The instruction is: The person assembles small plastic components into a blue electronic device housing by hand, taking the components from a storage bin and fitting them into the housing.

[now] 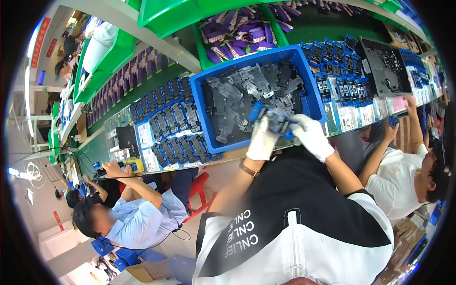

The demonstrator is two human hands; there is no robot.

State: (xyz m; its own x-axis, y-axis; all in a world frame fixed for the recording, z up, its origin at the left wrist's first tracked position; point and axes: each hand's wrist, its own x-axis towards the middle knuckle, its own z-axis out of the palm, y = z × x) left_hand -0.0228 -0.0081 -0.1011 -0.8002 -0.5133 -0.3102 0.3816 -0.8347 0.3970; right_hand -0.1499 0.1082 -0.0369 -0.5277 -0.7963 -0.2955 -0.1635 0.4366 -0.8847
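Both my hands wear white gloves and hold a toy car chassis, black with blue parts (pixel 277 123), over the near side of a blue bin (pixel 198 102). My left hand (pixel 261 141) grips the chassis from its left, fingers closed on it. From the other side, my right hand (pixel 311 137) has its fingertips pinched at the chassis's right end. A blurred blue piece (pixel 257 111) sticks up just beyond my left fingers; whether it belongs to the chassis I cannot tell. Inside the bin lies a heap of flat black plastic chassis plates (pixel 230 95).
Rows of black-and-blue chassis (pixel 173 118) stand left of the bin, others (pixel 351 90) to its right. Behind is a green crate of purple parts (pixel 242 35). A black tray (pixel 372 66) holds small parts. Co-workers sit at left (pixel 142 213) and right (pixel 396 175).
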